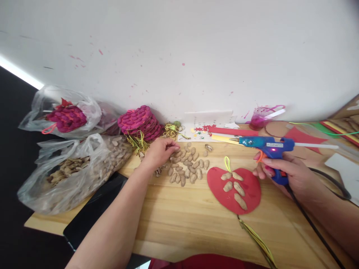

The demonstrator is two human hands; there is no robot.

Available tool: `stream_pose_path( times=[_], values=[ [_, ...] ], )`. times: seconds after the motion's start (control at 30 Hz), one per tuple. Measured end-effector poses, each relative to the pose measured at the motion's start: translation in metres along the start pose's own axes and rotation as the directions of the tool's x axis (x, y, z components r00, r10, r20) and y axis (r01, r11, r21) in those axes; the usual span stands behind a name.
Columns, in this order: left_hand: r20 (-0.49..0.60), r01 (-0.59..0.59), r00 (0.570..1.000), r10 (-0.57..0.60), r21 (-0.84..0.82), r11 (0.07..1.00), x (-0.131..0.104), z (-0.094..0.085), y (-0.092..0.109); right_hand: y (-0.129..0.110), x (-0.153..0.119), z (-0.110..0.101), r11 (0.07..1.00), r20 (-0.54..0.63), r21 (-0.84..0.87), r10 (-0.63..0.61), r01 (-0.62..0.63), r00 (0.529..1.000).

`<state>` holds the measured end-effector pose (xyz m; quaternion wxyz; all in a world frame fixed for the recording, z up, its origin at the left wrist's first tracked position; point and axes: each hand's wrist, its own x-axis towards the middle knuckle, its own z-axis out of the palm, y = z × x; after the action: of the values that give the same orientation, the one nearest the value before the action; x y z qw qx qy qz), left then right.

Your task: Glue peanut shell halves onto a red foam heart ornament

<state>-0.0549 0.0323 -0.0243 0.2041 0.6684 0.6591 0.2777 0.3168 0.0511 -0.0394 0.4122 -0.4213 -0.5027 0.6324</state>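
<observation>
My right hand [291,170] grips a blue glue gun [269,147], its nozzle pointing left and a white glue stick [316,145] poking out behind. Just left of it lies a red heart-shaped cutout [217,186] with several peanuts [239,201] on it, a yellow-green loop [227,163] at the top and a tassel [258,237] below. Over the back left of a spread of loose peanuts [193,170], my left hand [161,152] has its fingers pinched together. What they hold, if anything, is hidden.
Plastic bags [84,186] of peanuts and finished pieces stand at left, beside a stack of magenta peanut hearts [140,121]. A black tablet-like slab [95,209] lies near the front edge. Behind are small stars [203,129], red paper [235,132] and a stained cup [259,117]. The gun's cord [314,224] runs frontward.
</observation>
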Motion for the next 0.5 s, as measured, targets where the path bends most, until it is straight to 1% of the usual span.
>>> stream_pose_path(
  times=[0.1, 0.23, 0.37, 0.43, 0.5],
  values=[
    [-0.007, 0.000, 1.000, 0.000, 0.037, 0.999, 0.000, -0.001, -0.001, 0.000, 0.001, -0.001, 1.000, -0.003, 0.001, 0.001, -0.001, 1.000],
    [0.001, 0.057, 0.998, -0.058, 0.088, 0.994, -0.001, -0.009, -0.002, 0.000, 0.001, -0.001, 1.000, -0.005, -0.002, 0.007, -0.007, 1.000],
    [0.024, 0.062, 0.998, -0.063, 0.021, 0.998, -0.002, -0.015, -0.005, -0.001, 0.000, 0.002, 1.000, -0.009, 0.002, 0.003, -0.003, 1.000],
    [0.039, 0.054, 0.998, -0.053, -0.017, 0.998, -0.002, -0.014, -0.006, -0.002, 0.000, 0.003, 1.000, -0.014, -0.002, -0.003, 0.003, 1.000],
    [0.048, 0.055, 0.997, -0.054, -0.013, 0.998, -0.001, -0.009, -0.005, -0.003, -0.001, 0.004, 1.000, -0.019, -0.007, -0.008, 0.008, 1.000]
  ],
)
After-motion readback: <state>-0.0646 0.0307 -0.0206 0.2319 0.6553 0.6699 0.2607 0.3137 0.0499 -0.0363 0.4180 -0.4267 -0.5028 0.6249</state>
